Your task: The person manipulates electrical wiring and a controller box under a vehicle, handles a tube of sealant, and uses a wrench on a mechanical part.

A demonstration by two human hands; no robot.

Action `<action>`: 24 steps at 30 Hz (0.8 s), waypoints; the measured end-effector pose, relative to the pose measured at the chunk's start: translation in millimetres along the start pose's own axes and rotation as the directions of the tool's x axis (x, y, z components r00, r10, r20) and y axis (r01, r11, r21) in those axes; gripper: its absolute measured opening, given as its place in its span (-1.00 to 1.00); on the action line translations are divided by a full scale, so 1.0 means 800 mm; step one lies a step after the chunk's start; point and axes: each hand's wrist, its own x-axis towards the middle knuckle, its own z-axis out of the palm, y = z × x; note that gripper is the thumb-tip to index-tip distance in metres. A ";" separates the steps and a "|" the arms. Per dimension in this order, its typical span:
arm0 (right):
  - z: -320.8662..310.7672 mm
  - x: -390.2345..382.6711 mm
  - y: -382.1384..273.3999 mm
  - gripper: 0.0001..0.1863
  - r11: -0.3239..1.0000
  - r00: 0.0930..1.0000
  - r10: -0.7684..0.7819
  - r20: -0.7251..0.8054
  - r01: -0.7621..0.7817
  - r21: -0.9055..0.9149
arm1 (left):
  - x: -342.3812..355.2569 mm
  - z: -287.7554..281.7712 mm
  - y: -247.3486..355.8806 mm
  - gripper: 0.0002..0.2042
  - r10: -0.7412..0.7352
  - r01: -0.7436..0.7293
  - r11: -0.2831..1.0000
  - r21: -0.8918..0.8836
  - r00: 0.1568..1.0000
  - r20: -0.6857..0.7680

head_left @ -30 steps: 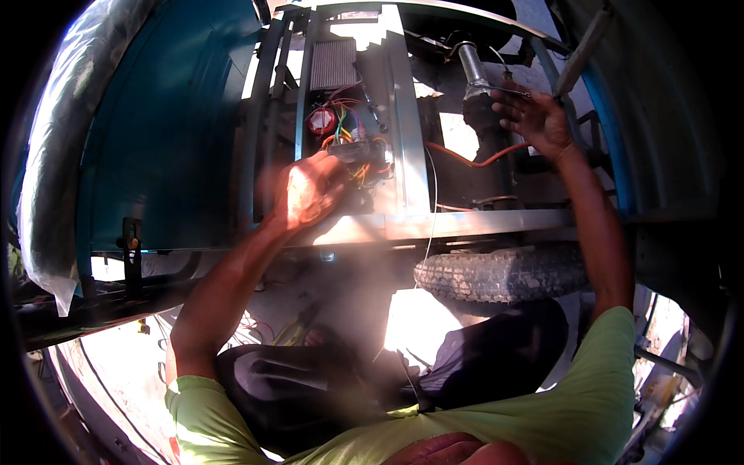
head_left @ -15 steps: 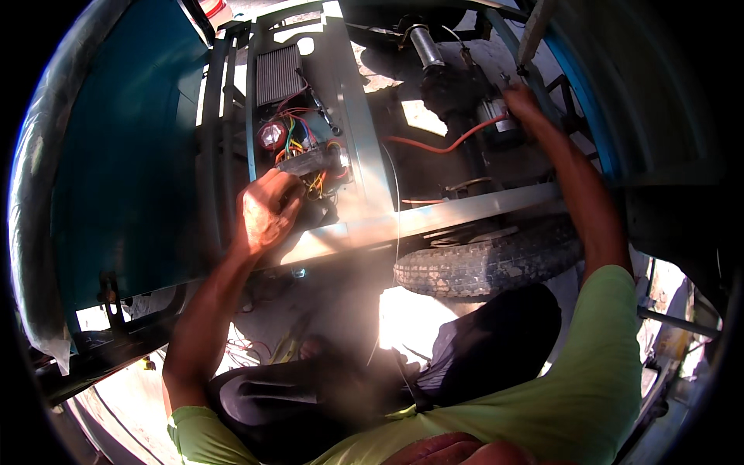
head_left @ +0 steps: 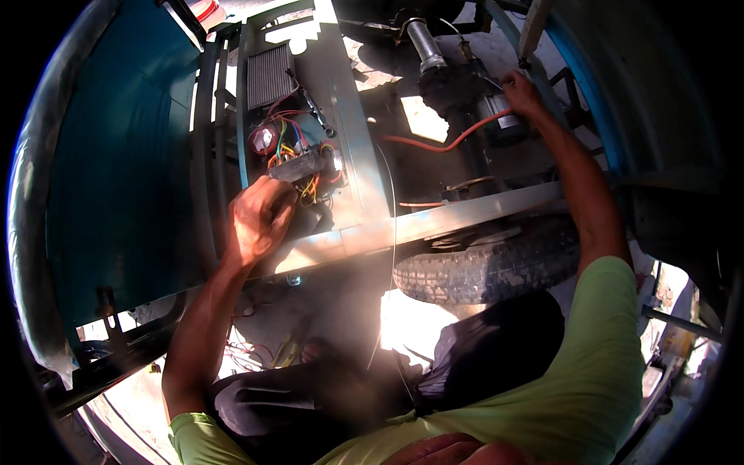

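1. My left hand [head_left: 260, 217] sits curled against the lower edge of the wire bundle [head_left: 298, 159], fingers bent in toward the grey connector block [head_left: 306, 164]. I cannot tell whether the fingertips actually pinch a wire or only press on it, since the knuckles hide them.
2. My right hand [head_left: 521, 87] is stretched up and away, resting on the motor housing [head_left: 496, 116] by the dark axle tube [head_left: 434, 58]. Its fingers look partly closed around something there, but the grip itself is too small to read.
3. The bundle lies in the recess of the grey metal frame [head_left: 349, 155], just below the finned controller [head_left: 270, 74] and beside the red round part [head_left: 262, 138]. I would work there from the lower side, as the hand is now.
4. I judge the step to be tracing or seating a lead in that bundle. Doing it well means moving one coloured wire at a time and gripping the connector body, not the strands.
5. The orange cable [head_left: 434, 146] runs between the two hands' areas; I would keep it slack and off the frame edge.
6. The tyre [head_left: 488, 267] lies just under the cross rail [head_left: 434, 221], so I would keep the left forearm above the rail.
7. Glare on the rail washes out detail; I would go slowly.
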 end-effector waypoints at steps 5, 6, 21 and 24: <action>0.001 0.007 -0.008 -0.71 0.998 0.999 -0.010 0.053 0.014 -0.064 | 0.000 0.000 -0.002 -0.88 0.000 0.000 1.000 0.009 1.000 -0.002; 0.003 0.010 -0.002 -0.70 0.998 0.999 -0.007 0.053 0.010 -0.061 | 0.001 0.002 -0.002 -0.88 0.002 -0.002 1.000 0.006 1.000 0.001; 0.009 0.018 -0.034 -0.63 0.984 0.982 0.125 0.143 -0.104 -0.142 | 0.004 0.002 0.004 -0.90 -0.018 0.017 0.999 -0.040 1.000 -0.009; 0.014 0.001 -0.093 -0.64 0.965 0.976 0.120 0.179 -0.072 -0.250 | 0.003 0.001 0.007 -0.90 -0.043 0.042 0.999 -0.024 0.999 -0.011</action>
